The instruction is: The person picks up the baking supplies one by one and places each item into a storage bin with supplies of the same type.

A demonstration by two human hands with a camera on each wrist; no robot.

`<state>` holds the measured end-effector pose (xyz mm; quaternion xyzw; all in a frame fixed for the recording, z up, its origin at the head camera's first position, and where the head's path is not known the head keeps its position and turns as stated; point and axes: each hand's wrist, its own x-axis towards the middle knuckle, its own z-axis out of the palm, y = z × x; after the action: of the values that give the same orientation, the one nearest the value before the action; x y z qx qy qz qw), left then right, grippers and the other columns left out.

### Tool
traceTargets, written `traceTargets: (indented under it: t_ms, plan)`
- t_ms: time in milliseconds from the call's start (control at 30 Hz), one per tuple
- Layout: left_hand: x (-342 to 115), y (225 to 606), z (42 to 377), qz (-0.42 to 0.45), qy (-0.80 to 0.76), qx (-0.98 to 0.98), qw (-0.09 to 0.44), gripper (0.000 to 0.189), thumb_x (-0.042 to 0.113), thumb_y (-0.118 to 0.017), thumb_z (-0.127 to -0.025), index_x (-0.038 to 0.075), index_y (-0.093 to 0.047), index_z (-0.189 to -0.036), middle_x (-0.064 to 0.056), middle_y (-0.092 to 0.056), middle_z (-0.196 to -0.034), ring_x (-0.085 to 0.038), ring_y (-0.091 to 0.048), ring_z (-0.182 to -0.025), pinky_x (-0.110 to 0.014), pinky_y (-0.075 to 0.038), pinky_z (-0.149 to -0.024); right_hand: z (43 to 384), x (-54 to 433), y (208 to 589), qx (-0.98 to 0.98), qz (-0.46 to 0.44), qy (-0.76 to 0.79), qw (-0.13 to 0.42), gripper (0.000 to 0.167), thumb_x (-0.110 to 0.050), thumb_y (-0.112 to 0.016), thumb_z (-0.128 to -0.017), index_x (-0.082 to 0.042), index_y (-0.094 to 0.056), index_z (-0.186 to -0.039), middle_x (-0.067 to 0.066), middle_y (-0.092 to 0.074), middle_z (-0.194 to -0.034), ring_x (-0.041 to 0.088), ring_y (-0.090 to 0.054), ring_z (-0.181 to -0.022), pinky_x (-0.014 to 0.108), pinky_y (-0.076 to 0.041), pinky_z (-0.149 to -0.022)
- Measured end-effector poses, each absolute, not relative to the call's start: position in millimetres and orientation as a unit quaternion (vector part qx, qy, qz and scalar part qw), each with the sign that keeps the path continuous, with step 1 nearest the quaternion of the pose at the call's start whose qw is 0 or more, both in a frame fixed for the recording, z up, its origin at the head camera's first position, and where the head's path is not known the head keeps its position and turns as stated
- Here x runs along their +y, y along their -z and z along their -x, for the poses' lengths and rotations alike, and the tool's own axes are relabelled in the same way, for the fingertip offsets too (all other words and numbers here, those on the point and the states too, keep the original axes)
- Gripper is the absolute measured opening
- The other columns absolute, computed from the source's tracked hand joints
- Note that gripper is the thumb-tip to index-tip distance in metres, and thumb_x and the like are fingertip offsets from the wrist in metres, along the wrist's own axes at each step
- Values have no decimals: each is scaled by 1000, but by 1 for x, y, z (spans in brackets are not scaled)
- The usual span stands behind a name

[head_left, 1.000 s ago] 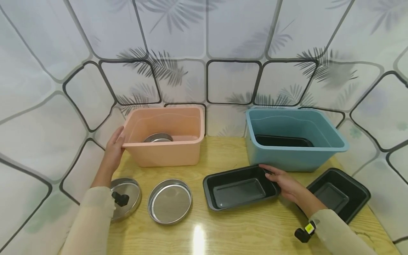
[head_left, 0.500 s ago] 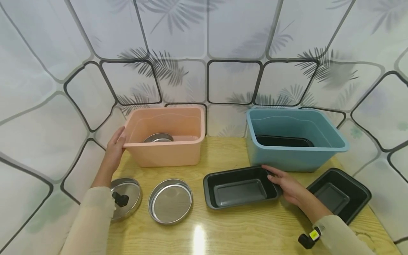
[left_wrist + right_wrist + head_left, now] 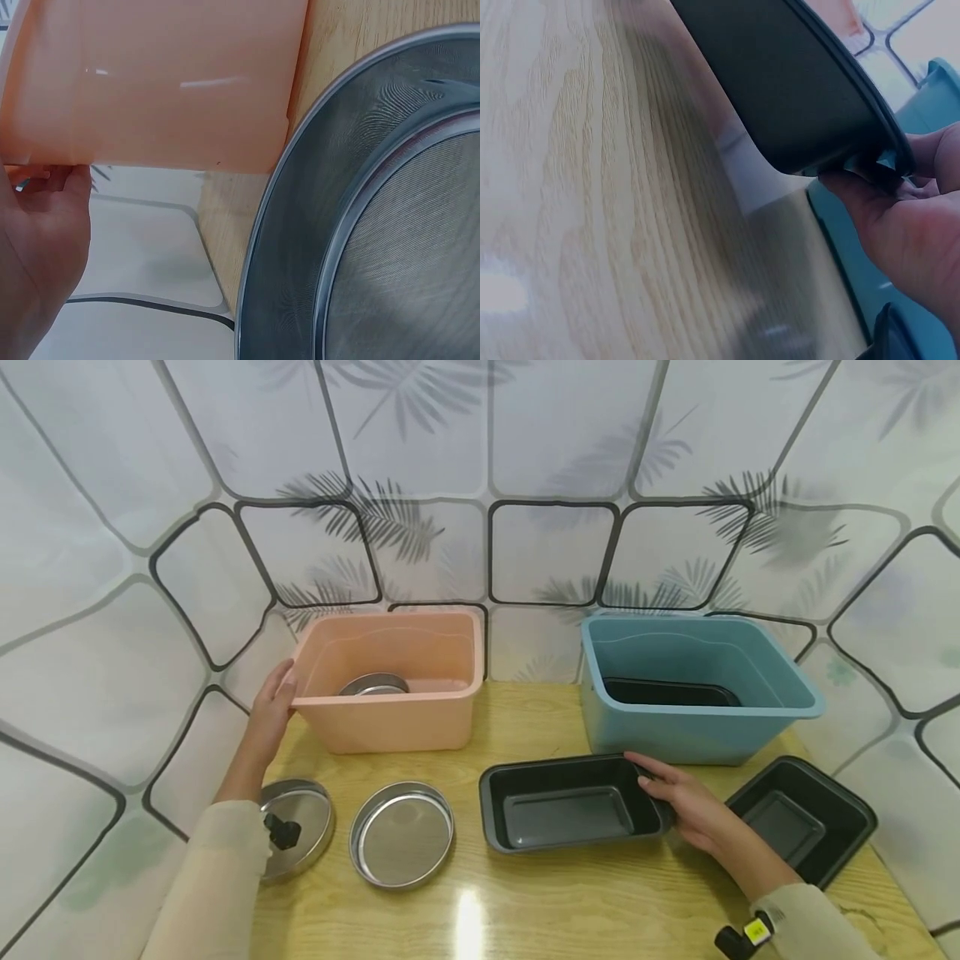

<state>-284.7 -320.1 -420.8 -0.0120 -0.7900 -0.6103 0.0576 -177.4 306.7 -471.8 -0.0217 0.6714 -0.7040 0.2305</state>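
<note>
My left hand grips the left rim of a pink plastic bin, in which a round metal sieve lies. Two more round sieves rest on the table: one in front of the bin, the other partly under my left forearm. Up close, fine mesh shows on a sieve in the left wrist view. With thumb and fingers my right hand holds the right end of a black loaf pan. The right wrist view shows the pan's outer side.
A blue bin stands behind my right hand with a dark pan inside. Another black pan lies at the right, partly behind my right forearm. Patterned cloth surrounds the wooden table at the back and sides.
My right hand has shifted a little to the right and down, and the loaf pan's right end has moved slightly with it. The left hand stays on the pink bin's rim.
</note>
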Motion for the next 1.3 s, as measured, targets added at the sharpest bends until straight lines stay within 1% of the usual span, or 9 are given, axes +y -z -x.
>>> traceTargets:
  t_ms: [333,500,767,1000,1067,1100,1167,1233,1300]
  plan:
    - [-319,419,287,15,609,-790,67,66,45,-34,-108,14,-15,-163,-18,-12,-168,-40,-21,-150,-55,-22,-123,169,295,443,654,38,721,226,61,-24,-52,-107,-21,-25,-161,-16,-58,-131,13,-68,-111,28,-59,-88]
    - [-318,420,289,15,605,-793,67,64,43,-33,-109,14,-16,-163,-17,-12,-169,-40,-23,-150,-54,-24,-123,165,292,422,637,57,738,213,55,-20,-50,-108,-27,-32,-159,-13,-64,-129,15,-71,-105,29,-61,-83]
    - [-317,420,289,6,592,-803,68,61,39,-33,-110,14,-17,-163,-15,-13,-169,-39,-27,-149,-49,-29,-122,166,302,383,640,85,743,176,56,-18,-47,-109,-26,-28,-161,-13,-67,-128,11,-72,-100,29,-61,-78]
    - [-316,419,288,8,592,-802,74,62,40,-34,-110,13,-18,-163,-15,-13,-169,-38,-25,-149,-52,-28,-122,173,321,355,567,129,797,165,48,-9,-38,-110,-31,-45,-152,-7,-67,-132,16,-72,-103,31,-62,-79]
    - [-317,419,287,9,591,-803,76,61,40,-33,-110,13,-18,-163,-16,-12,-169,-39,-26,-149,-50,-29,-122,175,327,351,568,134,799,147,49,-8,-38,-110,-30,-44,-153,-10,-61,-138,15,-71,-107,30,-61,-80]
    - [-317,419,287,9,589,-804,77,61,40,-33,-110,13,-18,-163,-15,-13,-169,-39,-26,-148,-47,-30,-122,177,330,349,573,131,797,138,50,-9,-38,-110,-29,-40,-155,-9,-54,-145,13,-69,-109,29,-61,-81]
    - [-318,418,286,9,587,-806,77,62,40,-34,-110,13,-18,-163,-15,-13,-169,-38,-26,-148,-35,-34,-120,179,337,345,608,121,776,113,53,-12,-39,-110,-27,-29,-160,-8,-32,-162,7,-54,-132,22,-57,-86]
    - [-318,419,286,9,587,-806,77,61,39,-34,-110,12,-18,-163,-16,-12,-169,-38,-27,-148,-21,-38,-114,182,344,341,633,106,761,96,57,-15,-40,-110,-27,-22,-162,-9,-7,-169,3,-34,-146,18,-55,-88]
    - [-319,419,285,9,590,-803,77,61,38,-35,-110,12,-18,-162,-16,-12,-169,-37,-28,-148,-10,-41,-104,186,351,337,628,102,767,88,57,-15,-40,-110,-28,-21,-162,-13,13,-169,3,-32,-146,18,-55,-88]
